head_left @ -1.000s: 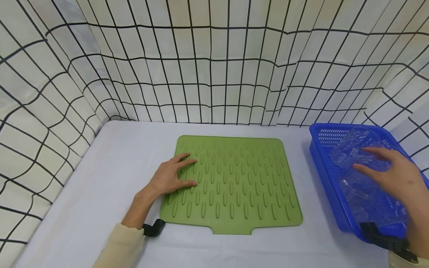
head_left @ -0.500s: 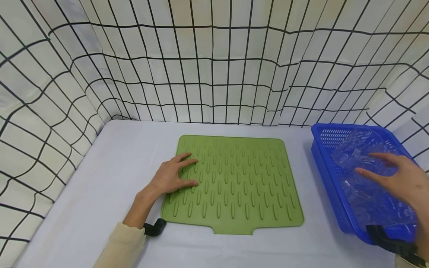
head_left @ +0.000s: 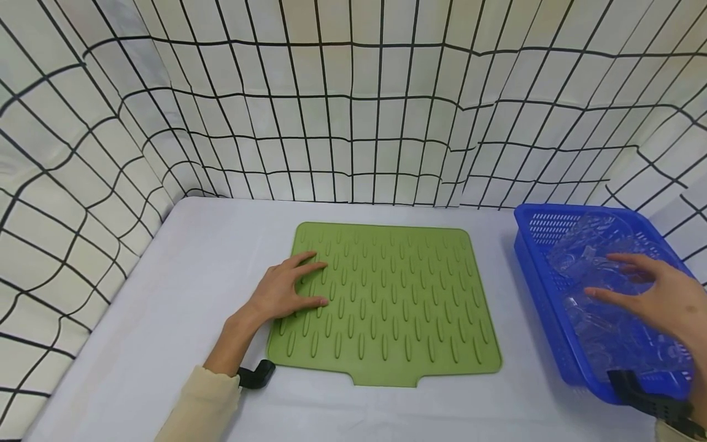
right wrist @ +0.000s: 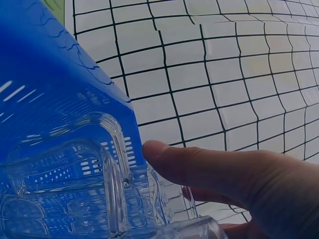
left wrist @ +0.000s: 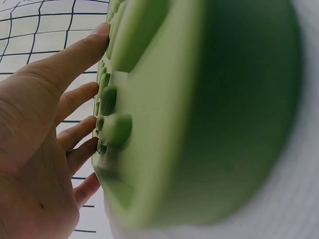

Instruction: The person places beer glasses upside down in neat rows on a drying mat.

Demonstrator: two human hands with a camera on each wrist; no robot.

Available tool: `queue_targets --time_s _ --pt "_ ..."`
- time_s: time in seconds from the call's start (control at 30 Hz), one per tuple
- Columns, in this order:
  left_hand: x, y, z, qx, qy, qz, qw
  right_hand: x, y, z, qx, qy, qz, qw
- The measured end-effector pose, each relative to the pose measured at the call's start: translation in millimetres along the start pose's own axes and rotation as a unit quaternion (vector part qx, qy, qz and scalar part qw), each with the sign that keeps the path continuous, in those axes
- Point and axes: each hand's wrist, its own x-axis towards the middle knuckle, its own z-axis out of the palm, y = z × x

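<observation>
My left hand (head_left: 282, 291) lies on the left part of a green mat (head_left: 397, 301) with raised oblong ridges, its fingers spread. In the left wrist view its fingertips touch the ridged surface. Over the blue basket (head_left: 544, 313) at the right is my right hand (head_left: 665, 294), thumb and fingers held apart. Beneath and beside it lie clear, see-through vessels (head_left: 596, 334); one has a curved handle (right wrist: 115, 137) in the right wrist view. The thumb (right wrist: 174, 162) is close to their clear edges; contact there is hard to make out.
A white cloth (head_left: 210, 258) covers the table. White panels with black wire grid (head_left: 364, 116) stand along the back and both sides. The basket's slotted walls rise at the table's right. Black camera mounts (head_left: 256, 374) sit on both wrists.
My right hand has shifted slightly right over the basket, its thumb and fingers still apart. The left hand stays on the mat. The head view has drifted a little.
</observation>
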Motion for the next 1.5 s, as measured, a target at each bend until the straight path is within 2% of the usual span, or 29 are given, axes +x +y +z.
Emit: queue_targets --time_s 0.37,0.47,0.67,0.83,0.97,1.13,1.23,1.33,1.5 --pt "-0.1 0.8 -0.2 0.005 0.008 0.007 0.9999 0.4 3 -1 0.007 0.018 -0.006 0.9998" --pt "0.1 0.9 -0.3 0.005 0.008 0.005 0.9999 -2.0 3 -1 0.024 0.036 -0.011 0.9990" --pt "-0.6 0.7 -0.9 0.007 0.006 0.003 0.9999 -6.6 1 0 0.068 0.100 -0.028 0.9923" --pt "-3.0 -0.8 -0.8 0.007 0.007 0.000 1.0000 -9.1 -2 1 0.086 0.124 -0.032 0.9881" --pt "-2.0 -1.4 0.4 0.007 0.006 0.002 1.0000 -10.9 1 0 0.096 0.150 -0.053 0.9825" --pt "-1.0 -0.5 1.0 0.008 0.011 0.008 0.9999 2.8 32 10 0.088 0.181 -0.064 0.9773" --pt "-1.1 -0.4 1.2 0.006 0.010 0.006 0.9999 8.4 46 15 0.080 0.192 -0.039 0.9773" --pt "-0.9 -0.9 1.4 0.006 0.009 0.005 0.9999 -0.2 31 6 0.097 0.180 -0.026 0.9785" --pt "-1.4 -1.6 1.6 0.004 0.006 0.003 1.0000 -14.4 -2 -10 0.121 0.189 -0.019 0.9744"
